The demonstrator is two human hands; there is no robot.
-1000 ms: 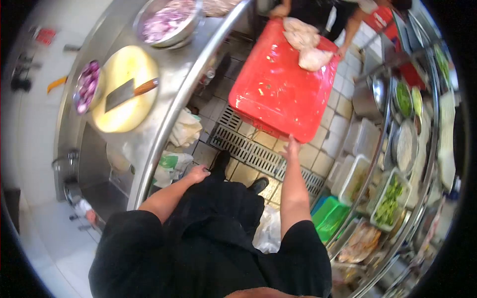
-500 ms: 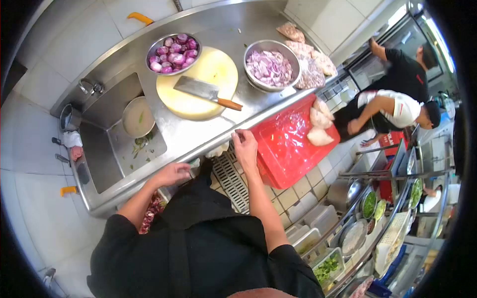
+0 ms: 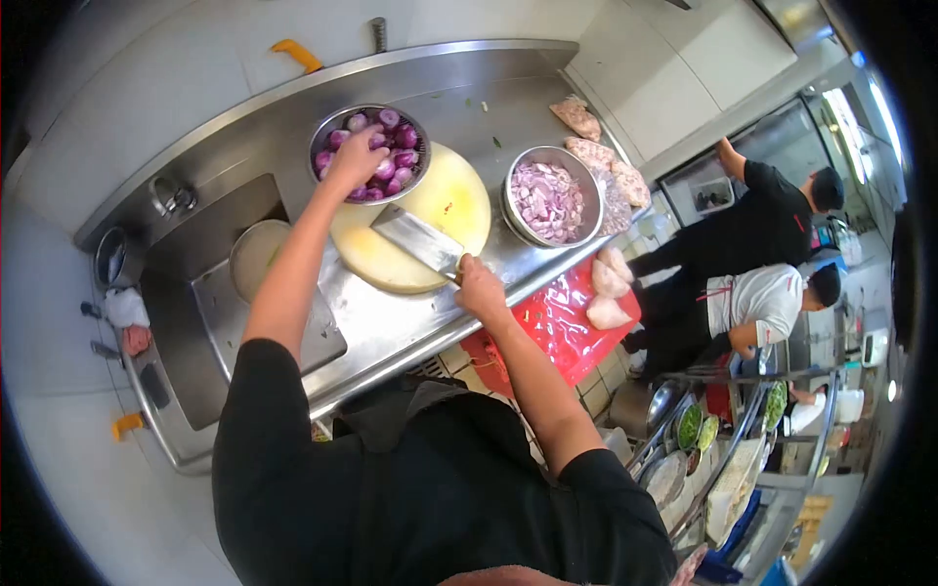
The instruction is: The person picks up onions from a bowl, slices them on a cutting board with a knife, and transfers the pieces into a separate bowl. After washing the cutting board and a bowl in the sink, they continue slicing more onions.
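Observation:
My left hand (image 3: 357, 161) reaches into a metal bowl (image 3: 422, 178) of peeled purple onions (image 3: 405, 135); its fingers are bent around an onion. The bowl overlaps the back left of a round, yellowish cutting board (image 3: 459, 200). Wrapped round the wooden handle of a cleaver (image 3: 415, 237) is my right hand (image 3: 479, 285), at the board's front right edge. The wide blade lies over the board, pointing back left. To the right, a second metal bowl (image 3: 593, 200) holds cut onion pieces (image 3: 547, 200).
On the left is a sink (image 3: 186, 322) with a round pot (image 3: 256, 256) in it. Filled plastic bags (image 3: 616, 186) lie at the counter's right end. Pale pieces of meat (image 3: 609, 278) rest on a red tub (image 3: 562, 327) below. Two people (image 3: 791, 210) stand at the right.
My left hand has moved from the counter's front edge up into the onion bowl. My right hand has moved up and taken hold of the cleaver's handle. The view has shifted.

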